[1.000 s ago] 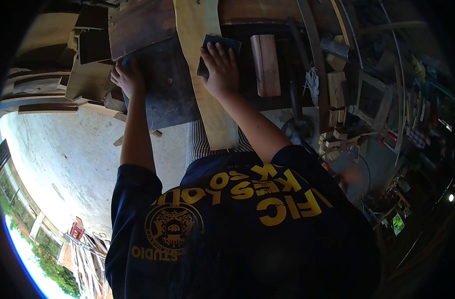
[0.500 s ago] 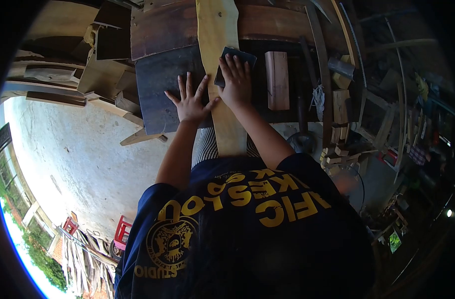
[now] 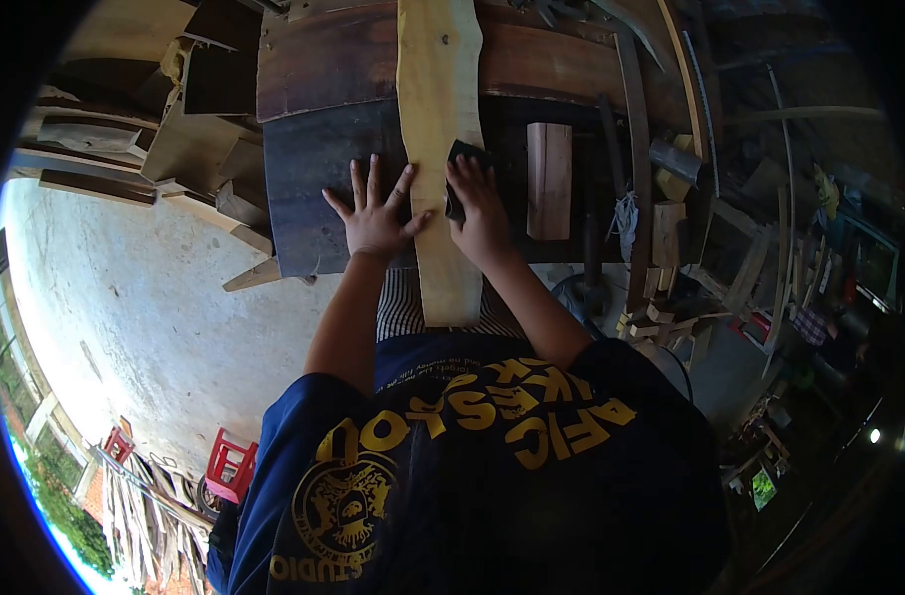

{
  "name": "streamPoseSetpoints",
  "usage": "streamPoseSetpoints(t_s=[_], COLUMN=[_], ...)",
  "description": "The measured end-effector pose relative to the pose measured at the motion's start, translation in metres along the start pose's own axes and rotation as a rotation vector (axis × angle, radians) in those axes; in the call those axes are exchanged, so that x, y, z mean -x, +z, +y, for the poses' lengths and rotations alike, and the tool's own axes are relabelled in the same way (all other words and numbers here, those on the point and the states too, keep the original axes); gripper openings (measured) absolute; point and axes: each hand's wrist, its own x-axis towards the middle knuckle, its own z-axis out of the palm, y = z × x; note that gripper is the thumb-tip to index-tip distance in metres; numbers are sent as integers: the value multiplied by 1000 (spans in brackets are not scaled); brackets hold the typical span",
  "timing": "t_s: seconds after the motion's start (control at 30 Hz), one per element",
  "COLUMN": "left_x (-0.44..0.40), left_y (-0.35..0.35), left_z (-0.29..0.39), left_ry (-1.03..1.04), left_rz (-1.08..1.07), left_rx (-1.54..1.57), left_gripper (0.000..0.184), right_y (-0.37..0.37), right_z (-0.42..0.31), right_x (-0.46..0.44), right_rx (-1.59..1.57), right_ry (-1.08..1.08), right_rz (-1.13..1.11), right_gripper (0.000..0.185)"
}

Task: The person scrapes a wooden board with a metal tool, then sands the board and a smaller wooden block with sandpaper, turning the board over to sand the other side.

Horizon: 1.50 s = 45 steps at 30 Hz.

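Note:
A long pale wooden plank [image 3: 439,99] with a wavy edge runs away from my body, its near end close to my lap. My left hand [image 3: 375,220] lies flat with fingers spread on the dark board [image 3: 309,188], its thumb reaching onto the plank's left edge. At the plank's right edge, my right hand [image 3: 480,213] presses a dark sheet, apparently sandpaper [image 3: 469,152], which looks bent along that edge. The palm hides most of the sheet.
To the right lies a squared reddish wood block [image 3: 550,181], beside a dark long-handled tool [image 3: 612,144]. Offcuts [image 3: 205,139] are piled at the left. Further right are small wood blocks [image 3: 668,233] and long strips. A red plastic stool [image 3: 231,464] stands on the floor at lower left.
My right hand and the sheet have moved nearer to me and to the plank's right edge; the sheet has tilted from flat. My left hand stays spread in about the same place.

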Motion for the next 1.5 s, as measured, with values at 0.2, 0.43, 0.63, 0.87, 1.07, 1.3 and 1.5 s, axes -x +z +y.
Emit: streamPoseSetpoints(t_s=[0.2, 0.43, 0.63, 0.87, 1.07, 1.3, 1.5], left_x=[0, 0, -1, 1, -1, -1, 0], left_y=[1, 6, 12, -1, 3, 4, -1], left_z=[0, -1, -6, -1, -3, -4, -1], left_ry=[-3, -16, -46, 29, 39, 45, 47], left_rz=[24, 42, 15, 99, 20, 18, 27], left_rx=[29, 53, 23, 129, 29, 30, 32], left_gripper=[75, 65, 63, 66, 65, 67, 66], right_y=[-6, -25, -24, -27, -11, -10, -6], right_z=[-2, -27, 1, 3, 23, 10, 29], right_x=[-45, 11, 21, 2, -66, -49, -99], right_rx=[72, 200, -206, -109, -49, -68, -48], right_ry=[42, 205, 201, 139, 42, 61, 31], right_rz=[-10, -84, 175, 91, 164, 152, 211], right_gripper=[71, 75, 77, 82, 83, 82, 81])
